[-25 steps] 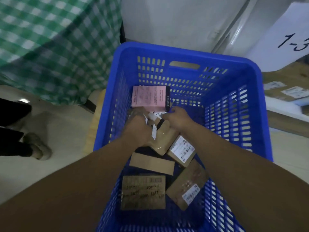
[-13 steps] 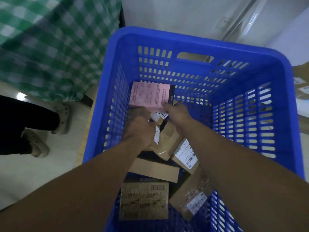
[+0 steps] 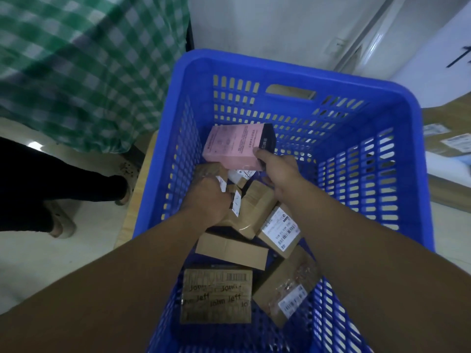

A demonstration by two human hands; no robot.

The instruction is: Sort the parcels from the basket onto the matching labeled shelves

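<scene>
A blue plastic basket (image 3: 300,72) holds several parcels. My right hand (image 3: 277,171) grips the near right corner of a pink box (image 3: 234,146) and tilts it up off the pile. My left hand (image 3: 206,200) is curled round a brown taped parcel (image 3: 211,169) at the left of the pile, with white label tags beside its fingers. Nearer lie a tan taped box (image 3: 254,207), a box with a barcode label (image 3: 279,230), a plain cardboard box (image 3: 232,248), a box scribbled "John Jeff" (image 3: 216,296) and a taped box (image 3: 285,294).
A green checked cloth (image 3: 84,67) hangs at the upper left. A person's dark-trousered legs and light shoes (image 3: 61,225) stand on the floor at left. Cardboard boxes with labels (image 3: 448,138) lie on a shelf at the right, under a white sign.
My right hand has moved from the middle of the pile to the pink box, taken its corner and lifted that end. My left hand keeps its hold on the brown parcel.
</scene>
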